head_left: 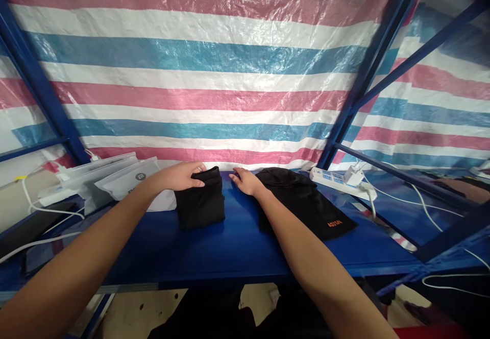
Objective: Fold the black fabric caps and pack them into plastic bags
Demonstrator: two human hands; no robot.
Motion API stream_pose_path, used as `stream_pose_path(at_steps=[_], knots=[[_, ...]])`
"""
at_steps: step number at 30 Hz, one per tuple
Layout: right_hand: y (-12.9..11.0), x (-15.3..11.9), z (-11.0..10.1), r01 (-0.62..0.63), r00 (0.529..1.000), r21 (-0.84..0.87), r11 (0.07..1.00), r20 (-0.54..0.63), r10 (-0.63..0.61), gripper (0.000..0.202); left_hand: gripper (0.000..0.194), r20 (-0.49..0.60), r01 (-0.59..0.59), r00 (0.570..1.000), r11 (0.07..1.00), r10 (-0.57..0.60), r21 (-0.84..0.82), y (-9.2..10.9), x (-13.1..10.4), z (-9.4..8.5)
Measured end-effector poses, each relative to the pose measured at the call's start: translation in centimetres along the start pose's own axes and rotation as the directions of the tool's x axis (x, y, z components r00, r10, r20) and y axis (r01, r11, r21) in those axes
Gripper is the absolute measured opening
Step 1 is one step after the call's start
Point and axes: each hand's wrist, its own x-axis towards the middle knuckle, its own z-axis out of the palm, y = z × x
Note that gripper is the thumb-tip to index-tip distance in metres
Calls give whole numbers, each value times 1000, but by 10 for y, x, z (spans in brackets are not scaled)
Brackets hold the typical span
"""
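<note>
A folded black garment [201, 203] stands on the blue shelf, left of the middle. My left hand [184, 176] grips its upper left edge, thumb in front and fingers partly hidden behind the cloth. To the right, my right hand [245, 180] holds nothing; its fingers are spread low over the shelf, apart from the folded piece. A second black garment [306, 203] with orange lettering lies flat beside my right wrist, partly covered by my forearm.
Frosted plastic bags [124, 182] lie behind my left forearm. A phone [40, 257] rests at the left front. White power strips stand on the left and right [331, 178], with loose cables. Blue metal posts [350, 99] frame the shelf [237, 257]; a striped tarp [214, 78] hangs behind.
</note>
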Motion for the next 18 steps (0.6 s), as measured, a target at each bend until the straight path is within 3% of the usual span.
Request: stream_pose_path(at_steps=[3, 5, 7, 11, 14, 18], knots=[[0, 0, 2, 23, 1000, -27, 999, 9, -23, 65, 53, 168, 27, 985, 998, -36, 59, -20, 18, 26], [0, 0, 3, 29, 1000, -38, 999, 7, -29, 66, 55, 184, 17, 982, 995, -35, 101, -26, 20, 42], [-1, 0, 3, 27, 1000, -43, 999, 3, -27, 67, 55, 130, -13, 991, 988, -8, 156, -25, 15, 52], [-4, 0, 4, 21, 1000, -48, 999, 12, -20, 66, 43, -82, -93, 989, 955, 121, 283, -7, -4, 64], [-5, 0, 4, 21, 1000, -59, 998, 14, -20, 66, 41, -60, -129, 987, 961, 148, 246, 4, -20, 75], [-5, 1, 3, 21, 1000, -59, 998, 13, -20, 65, 51, -35, -122, 991, 977, 130, 172, -2, -34, 95]])
